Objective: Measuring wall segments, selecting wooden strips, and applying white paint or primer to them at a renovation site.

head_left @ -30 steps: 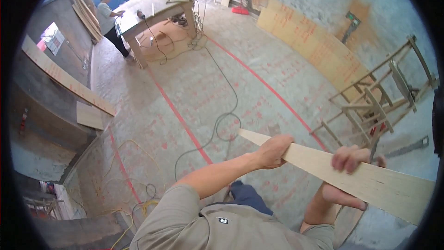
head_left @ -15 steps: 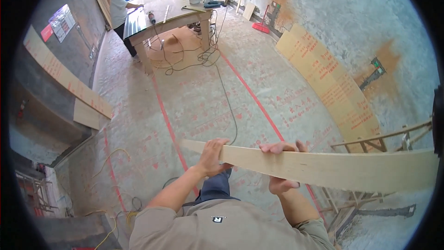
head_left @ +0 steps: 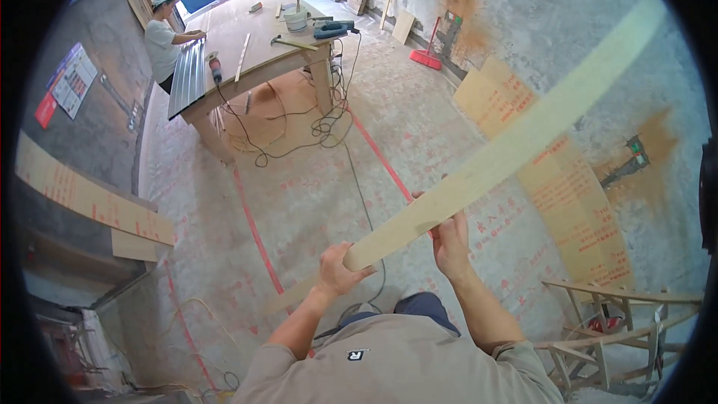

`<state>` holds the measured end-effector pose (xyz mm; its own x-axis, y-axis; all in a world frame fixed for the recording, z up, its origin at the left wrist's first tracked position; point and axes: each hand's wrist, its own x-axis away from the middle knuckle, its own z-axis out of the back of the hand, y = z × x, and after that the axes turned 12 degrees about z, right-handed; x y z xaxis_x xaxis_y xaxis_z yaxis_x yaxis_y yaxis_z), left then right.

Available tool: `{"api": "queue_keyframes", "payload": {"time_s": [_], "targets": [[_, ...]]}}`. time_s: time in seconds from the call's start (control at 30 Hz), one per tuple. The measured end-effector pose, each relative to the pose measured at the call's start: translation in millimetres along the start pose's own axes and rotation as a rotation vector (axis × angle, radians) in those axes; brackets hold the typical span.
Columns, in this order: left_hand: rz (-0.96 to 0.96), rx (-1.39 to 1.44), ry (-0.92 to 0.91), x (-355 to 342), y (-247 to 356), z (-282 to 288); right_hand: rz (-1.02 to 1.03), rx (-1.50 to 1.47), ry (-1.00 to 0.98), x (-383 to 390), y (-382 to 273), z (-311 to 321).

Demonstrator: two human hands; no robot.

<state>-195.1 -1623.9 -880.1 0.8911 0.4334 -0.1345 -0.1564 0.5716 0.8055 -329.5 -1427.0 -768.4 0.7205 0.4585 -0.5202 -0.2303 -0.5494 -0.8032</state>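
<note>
We gripped a long pale wooden plank [head_left: 516, 146] with both hands closed around its near end, left hand [head_left: 338, 269] lowest, right hand [head_left: 451, 243] just above; it slanted up to the far right.

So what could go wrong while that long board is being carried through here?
The wooden board is held by the left hand and right hand only near one end, so its long far end may swing toward the wall panels. Cables trail across the floor ahead, a likely trip hazard. A wooden ladder lies close on the right and could catch a foot.
</note>
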Motion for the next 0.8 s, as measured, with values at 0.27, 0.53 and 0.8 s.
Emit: {"api": "queue_keyframes", "payload": {"time_s": [0.27,0.53,0.8], "targets": [[0.296,0.097,0.029,-172.0,-20.3,-50.0,-0.197,-0.069,-0.023,-182.2,143.5,93.4],[0.585,0.340,0.269,-330.9,3.2,-52.9,-0.182,0.006,-0.574,-417.6,248.2,158.8],[0.651,0.407,0.430,-481.8,-51.7,-61.2,0.050,0.704,-0.770,-630.5,512.2,227.3]]}}
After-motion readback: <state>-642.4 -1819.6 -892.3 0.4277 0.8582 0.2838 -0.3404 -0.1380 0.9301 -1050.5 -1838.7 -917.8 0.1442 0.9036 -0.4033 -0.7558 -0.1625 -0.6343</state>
